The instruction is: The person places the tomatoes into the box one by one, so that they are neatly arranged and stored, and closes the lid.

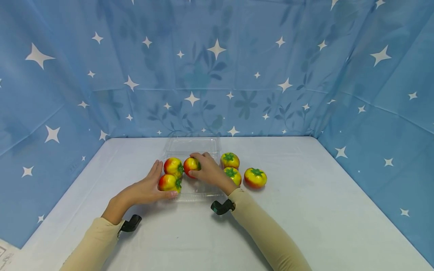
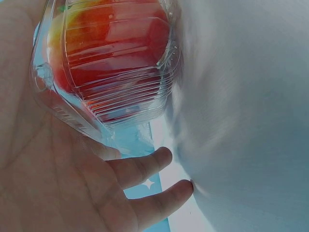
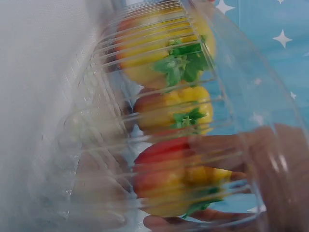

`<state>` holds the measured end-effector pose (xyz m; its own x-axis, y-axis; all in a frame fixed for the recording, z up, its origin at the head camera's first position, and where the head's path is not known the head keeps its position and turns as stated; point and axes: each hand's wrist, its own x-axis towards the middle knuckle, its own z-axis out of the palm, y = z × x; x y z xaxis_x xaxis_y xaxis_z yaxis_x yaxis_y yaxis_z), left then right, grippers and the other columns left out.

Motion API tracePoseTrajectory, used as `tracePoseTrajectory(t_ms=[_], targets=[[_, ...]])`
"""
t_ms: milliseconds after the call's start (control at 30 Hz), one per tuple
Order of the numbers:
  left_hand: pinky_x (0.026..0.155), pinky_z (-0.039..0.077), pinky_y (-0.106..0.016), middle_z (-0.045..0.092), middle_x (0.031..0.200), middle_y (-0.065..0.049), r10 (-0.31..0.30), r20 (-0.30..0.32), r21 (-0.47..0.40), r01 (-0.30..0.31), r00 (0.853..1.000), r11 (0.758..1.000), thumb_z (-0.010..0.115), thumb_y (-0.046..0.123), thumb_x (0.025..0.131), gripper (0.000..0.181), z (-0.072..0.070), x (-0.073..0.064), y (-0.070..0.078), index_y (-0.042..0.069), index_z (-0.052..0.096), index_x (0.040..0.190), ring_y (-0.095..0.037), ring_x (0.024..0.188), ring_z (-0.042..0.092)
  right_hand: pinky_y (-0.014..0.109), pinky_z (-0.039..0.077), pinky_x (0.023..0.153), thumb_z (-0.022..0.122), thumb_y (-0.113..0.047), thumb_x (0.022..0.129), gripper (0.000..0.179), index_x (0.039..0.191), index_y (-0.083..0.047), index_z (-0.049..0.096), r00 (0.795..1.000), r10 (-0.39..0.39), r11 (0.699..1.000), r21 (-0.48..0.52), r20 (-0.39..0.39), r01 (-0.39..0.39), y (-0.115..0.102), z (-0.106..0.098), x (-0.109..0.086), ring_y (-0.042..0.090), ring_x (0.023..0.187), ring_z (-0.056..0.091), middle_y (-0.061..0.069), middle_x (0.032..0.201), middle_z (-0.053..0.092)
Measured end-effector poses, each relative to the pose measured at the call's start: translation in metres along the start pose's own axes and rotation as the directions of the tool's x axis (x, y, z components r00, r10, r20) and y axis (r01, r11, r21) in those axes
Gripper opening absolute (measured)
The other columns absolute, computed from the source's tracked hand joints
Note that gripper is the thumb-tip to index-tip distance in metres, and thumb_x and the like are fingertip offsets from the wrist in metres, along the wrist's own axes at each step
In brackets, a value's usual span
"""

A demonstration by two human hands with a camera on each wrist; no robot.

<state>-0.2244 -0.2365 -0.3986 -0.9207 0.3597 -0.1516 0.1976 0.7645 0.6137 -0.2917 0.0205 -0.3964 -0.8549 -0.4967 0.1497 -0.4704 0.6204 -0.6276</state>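
A clear plastic box [image 1: 200, 189] holds two red-and-yellow persimmons with green leafy tops, one at the back left [image 1: 172, 165] and one at the front left [image 1: 167, 183]. My left hand [image 1: 143, 189] rests against the box's left side, its fingers straight and thumb spread along the front. Through the plastic in the left wrist view a persimmon [image 2: 116, 43] shows beside the palm. With thumb and fingers, my right hand [image 1: 211, 171] grips a third persimmon [image 1: 191, 166] inside the box. The right wrist view shows that held persimmon [image 3: 161, 179] through the box wall.
The box's clear lid [image 1: 193, 144] lies folded back toward the curtain. To the right of the box sit three more persimmons: one behind [image 1: 230, 160], one beside my right wrist [image 1: 234, 175], and one farther right [image 1: 255, 178]. A starry blue curtain [image 1: 237, 67] borders the white table [image 1: 322, 210].
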Motion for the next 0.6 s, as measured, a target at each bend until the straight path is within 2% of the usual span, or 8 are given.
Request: tracePoseTrajectory(t_ms=[367,600], targets=[[0.122,0.017,-0.07,-0.015,0.172,-0.034,0.011,-0.005,-0.004,-0.011,1.0,1.0,0.075,0.066,0.092,0.134,-0.0003,-0.001,0.0014,-0.009,-0.008,0.166,-0.056,0.158,0.002,0.047,0.054,0.104,0.076,-0.025,0.103,0.059,0.156,-0.011,0.054,1.0,0.002,1.0,-0.019,0.0,-0.002,-0.0005,0.0018,-0.0003,0.031,0.114,0.061,0.02,0.132,0.058],[0.122,0.018,-0.07,-0.015,0.172,-0.034,0.013,-0.006,0.0,-0.013,1.0,1.0,0.074,0.066,0.093,0.133,-0.0003,-0.0018,0.0026,-0.01,-0.008,0.166,-0.057,0.158,0.003,0.049,0.054,0.105,0.078,-0.022,0.101,0.064,0.157,-0.006,0.051,1.0,-0.003,1.0,-0.021,0.014,0.003,-0.0019,0.0001,-0.0011,0.033,0.115,0.061,0.023,0.135,0.057]])
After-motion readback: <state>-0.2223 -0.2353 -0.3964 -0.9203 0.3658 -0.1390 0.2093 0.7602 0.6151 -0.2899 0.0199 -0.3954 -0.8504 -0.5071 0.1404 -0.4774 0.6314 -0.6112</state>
